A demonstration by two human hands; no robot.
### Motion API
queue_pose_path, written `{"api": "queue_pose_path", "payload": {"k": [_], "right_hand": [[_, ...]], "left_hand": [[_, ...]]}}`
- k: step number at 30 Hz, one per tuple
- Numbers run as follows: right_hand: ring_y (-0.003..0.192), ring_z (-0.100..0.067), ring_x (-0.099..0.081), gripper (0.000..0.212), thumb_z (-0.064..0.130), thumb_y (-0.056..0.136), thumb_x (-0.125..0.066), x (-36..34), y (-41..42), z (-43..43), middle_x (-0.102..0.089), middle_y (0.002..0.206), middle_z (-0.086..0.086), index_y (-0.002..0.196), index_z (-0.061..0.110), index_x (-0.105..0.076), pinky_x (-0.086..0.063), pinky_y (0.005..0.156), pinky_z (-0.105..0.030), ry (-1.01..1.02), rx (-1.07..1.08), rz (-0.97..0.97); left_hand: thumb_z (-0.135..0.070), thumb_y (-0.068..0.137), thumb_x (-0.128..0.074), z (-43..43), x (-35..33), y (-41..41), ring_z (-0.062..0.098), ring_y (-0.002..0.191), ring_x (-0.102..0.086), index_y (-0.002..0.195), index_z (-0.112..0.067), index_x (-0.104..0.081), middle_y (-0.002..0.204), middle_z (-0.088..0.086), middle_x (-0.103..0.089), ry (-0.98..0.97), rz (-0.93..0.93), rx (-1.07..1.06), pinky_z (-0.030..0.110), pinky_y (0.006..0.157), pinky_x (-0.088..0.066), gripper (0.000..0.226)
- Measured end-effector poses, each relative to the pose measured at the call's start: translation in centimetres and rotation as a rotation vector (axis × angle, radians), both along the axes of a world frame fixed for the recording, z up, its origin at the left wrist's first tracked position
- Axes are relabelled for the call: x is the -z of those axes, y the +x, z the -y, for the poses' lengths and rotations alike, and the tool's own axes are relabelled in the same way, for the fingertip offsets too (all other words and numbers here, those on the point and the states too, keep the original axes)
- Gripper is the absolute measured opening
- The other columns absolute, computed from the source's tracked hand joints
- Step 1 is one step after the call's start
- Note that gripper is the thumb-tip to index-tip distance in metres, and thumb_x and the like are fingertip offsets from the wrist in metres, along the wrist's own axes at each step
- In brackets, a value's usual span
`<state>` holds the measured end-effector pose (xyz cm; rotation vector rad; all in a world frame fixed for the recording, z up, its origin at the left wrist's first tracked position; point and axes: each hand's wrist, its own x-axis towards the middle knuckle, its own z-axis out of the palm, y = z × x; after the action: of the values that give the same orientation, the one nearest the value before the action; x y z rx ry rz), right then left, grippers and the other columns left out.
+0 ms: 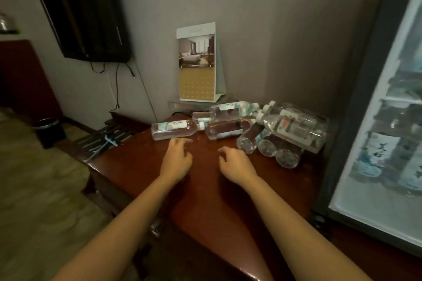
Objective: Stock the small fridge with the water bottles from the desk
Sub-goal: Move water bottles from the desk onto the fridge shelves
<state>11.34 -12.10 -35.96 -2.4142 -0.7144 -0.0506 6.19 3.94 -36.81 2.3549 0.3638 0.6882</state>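
Several clear water bottles lie on their sides at the back of the reddish wooden desk [141, 166]. One bottle [175, 129] lies alone at the left, two more [225, 131] sit in the middle, and a heap [285, 134] is stacked at the right against the fridge. My left hand [177, 158] hovers just in front of the lone bottle, fingers loosely curled, holding nothing. My right hand [236, 162] is beside it, in front of the middle bottles, also empty with curled fingers. The small fridge [356, 98] stands at the right, with bottles visible behind its glass door [388, 121].
A standing calendar card [197, 61] leans against the wall behind the bottles. A black television [80, 9] hangs on the wall at the left with cables below it. A dark waste bin [49, 131] stands on the floor beside a low slatted rack [107, 136].
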Motion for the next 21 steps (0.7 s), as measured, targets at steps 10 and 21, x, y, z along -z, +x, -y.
{"api": "queue_pose_path", "payload": {"k": [10, 21], "right_hand": [[0.102, -0.029, -0.059, 0.032, 0.031, 0.097, -0.041, 2.7, 5.7, -5.8, -0.063, 0.113, -0.010, 0.124, 0.015, -0.050, -0.049, 0.074, -0.036, -0.293, -0.051, 0.163], [0.105, -0.029, -0.059, 0.030, 0.032, 0.095, -0.045, 2.9, 6.4, -5.4, -0.064, 0.115, -0.007, 0.118, 0.014, -0.054, -0.051, 0.085, -0.042, -0.294, -0.073, 0.150]], "left_hand": [[-0.018, 0.083, -0.058, -8.6, -0.6, 7.1, 0.032, 0.142, -0.010, 0.146, -0.015, -0.018, 0.155, 0.011, -0.014, 0.230, -0.269, -0.214, 0.047, 0.114, -0.019, 0.075], [-0.073, 0.066, -0.059, -11.8, -0.3, 10.5, 0.028, 0.118, -0.041, 0.126, -0.018, -0.047, 0.129, 0.005, -0.046, 0.618, -0.430, -0.301, 0.051, 0.104, -0.033, 0.082]]}}
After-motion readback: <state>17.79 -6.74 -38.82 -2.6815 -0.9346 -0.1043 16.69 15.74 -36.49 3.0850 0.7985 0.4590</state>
